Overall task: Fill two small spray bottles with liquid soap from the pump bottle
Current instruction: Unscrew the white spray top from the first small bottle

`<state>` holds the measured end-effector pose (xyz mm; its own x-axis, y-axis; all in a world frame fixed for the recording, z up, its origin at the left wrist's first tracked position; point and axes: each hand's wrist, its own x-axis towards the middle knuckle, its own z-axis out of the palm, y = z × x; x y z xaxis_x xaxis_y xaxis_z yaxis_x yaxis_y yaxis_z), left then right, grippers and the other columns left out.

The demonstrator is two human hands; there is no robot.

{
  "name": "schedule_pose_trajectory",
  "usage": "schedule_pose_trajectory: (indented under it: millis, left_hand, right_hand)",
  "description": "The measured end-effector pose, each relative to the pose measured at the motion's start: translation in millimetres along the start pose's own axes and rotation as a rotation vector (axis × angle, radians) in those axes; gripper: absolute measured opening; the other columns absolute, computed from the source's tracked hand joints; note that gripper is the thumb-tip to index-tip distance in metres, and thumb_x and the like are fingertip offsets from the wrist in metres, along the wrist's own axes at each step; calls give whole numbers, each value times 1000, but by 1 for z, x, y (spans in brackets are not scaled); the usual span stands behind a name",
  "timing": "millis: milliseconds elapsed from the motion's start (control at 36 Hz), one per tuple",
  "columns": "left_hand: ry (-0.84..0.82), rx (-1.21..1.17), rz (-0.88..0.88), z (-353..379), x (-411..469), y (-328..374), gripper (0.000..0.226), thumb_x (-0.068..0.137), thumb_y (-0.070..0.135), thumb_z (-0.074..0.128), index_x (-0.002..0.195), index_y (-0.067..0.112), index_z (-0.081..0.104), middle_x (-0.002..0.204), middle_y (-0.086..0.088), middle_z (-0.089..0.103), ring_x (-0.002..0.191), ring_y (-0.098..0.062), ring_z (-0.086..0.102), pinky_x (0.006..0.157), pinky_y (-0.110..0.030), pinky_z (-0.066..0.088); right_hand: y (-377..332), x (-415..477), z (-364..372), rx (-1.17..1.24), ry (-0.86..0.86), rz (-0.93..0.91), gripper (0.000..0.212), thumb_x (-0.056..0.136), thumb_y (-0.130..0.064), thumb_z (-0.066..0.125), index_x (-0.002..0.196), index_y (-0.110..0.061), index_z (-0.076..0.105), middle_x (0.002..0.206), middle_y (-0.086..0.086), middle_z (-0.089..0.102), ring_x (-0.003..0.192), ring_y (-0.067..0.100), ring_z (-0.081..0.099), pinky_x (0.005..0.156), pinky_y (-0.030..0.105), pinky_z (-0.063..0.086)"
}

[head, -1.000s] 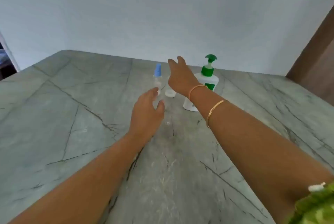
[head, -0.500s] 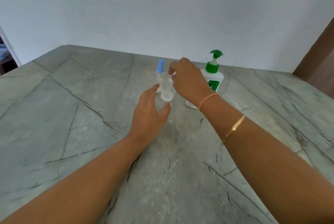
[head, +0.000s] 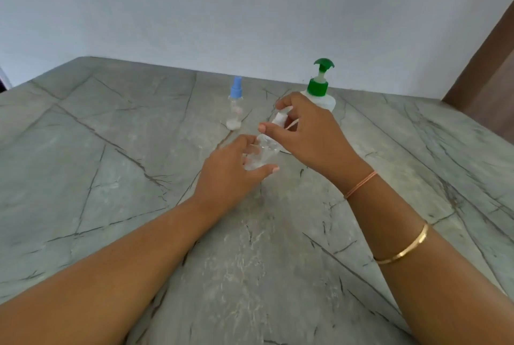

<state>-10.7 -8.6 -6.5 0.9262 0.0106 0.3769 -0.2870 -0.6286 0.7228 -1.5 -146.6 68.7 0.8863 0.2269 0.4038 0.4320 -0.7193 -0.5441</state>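
Note:
A small clear spray bottle with a white spray top is held tilted above the table between both hands. My left hand grips its body from below. My right hand pinches its white top with thumb and fingers. A second small clear spray bottle with a blue top stands upright on the table behind and to the left. The white pump bottle with a green pump head stands behind my right hand, its lower part hidden.
The grey-green marble table stretches wide around the bottles. A pale wall runs along its far edge. A brown wooden panel stands at the right.
My right hand has brought the white-topped spray bottle nearer and tilted it. My left hand has closed round its body. The blue-topped bottle and pump bottle have stayed in place.

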Motion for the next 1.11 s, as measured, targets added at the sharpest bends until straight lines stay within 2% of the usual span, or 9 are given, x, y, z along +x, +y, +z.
schedule_pose_trajectory:
  millis: [111,250,500,639,722,806,945,1028,1111]
  left_hand:
    - [-19,-10,-3,-1,-2,4,60,70,52,71,120,25,52,101,19,56,87,-3,59,79,-20,46]
    - [-48,-36,-1,-2,-3,4,59,71,49,72,121,25,52,97,20,55,85,-2,59,74,-12,44]
    - [-114,-94,-45,-1,-2,4,56,75,43,72,124,23,52,104,16,56,94,-5,60,82,-19,46]
    - [-100,-95,-43,0,-2,4,56,77,41,71,125,23,50,102,18,53,91,-2,56,72,-4,38]
    - [-98,-81,-33,0,-2,4,54,77,41,70,124,24,51,101,20,52,91,-2,56,73,-5,38]
    - [-100,-69,-27,0,-3,4,55,77,41,71,125,25,50,102,21,51,91,0,54,74,-7,38]
    - [-102,-77,-15,-2,-6,6,50,77,38,70,123,28,52,108,15,61,94,-5,60,83,-23,50]
    - [-105,-37,-7,-1,-5,7,47,77,38,68,120,30,53,105,14,63,77,-4,59,72,-20,49]
    - [-98,2,-2,0,-6,8,48,77,37,67,122,29,52,104,14,62,76,-6,57,69,-16,43]
  right_hand:
    - [8,-2,7,-136,29,14,36,84,-55,56,78,-21,46,64,-9,44,56,4,41,51,14,28]
    - [9,2,6,-120,-24,-36,34,86,-46,59,68,-23,41,60,-10,41,53,4,38,51,4,33]
    - [14,7,-1,-53,-212,-103,21,89,-29,58,101,-13,55,80,-7,53,67,5,51,59,8,41]
    - [12,6,-8,-39,-213,-110,37,87,-35,58,118,-21,45,91,-4,55,72,7,55,62,15,46]
    - [11,7,-6,-182,-66,-102,40,82,-59,54,86,-19,52,68,-6,52,58,6,48,52,18,35]
    - [11,7,-4,-249,-64,-120,46,83,-58,54,61,-19,43,55,-6,40,50,7,36,49,18,26]
    - [10,6,-11,-218,-169,-157,29,86,-42,60,79,-14,55,63,-8,47,55,5,41,52,15,32]
    - [8,2,-19,-125,-300,-153,13,87,-27,60,96,-20,55,82,-8,54,67,3,51,57,7,40]
    - [9,2,-24,-77,-371,-98,33,87,-36,59,117,-27,49,93,-9,55,78,5,58,63,9,47]
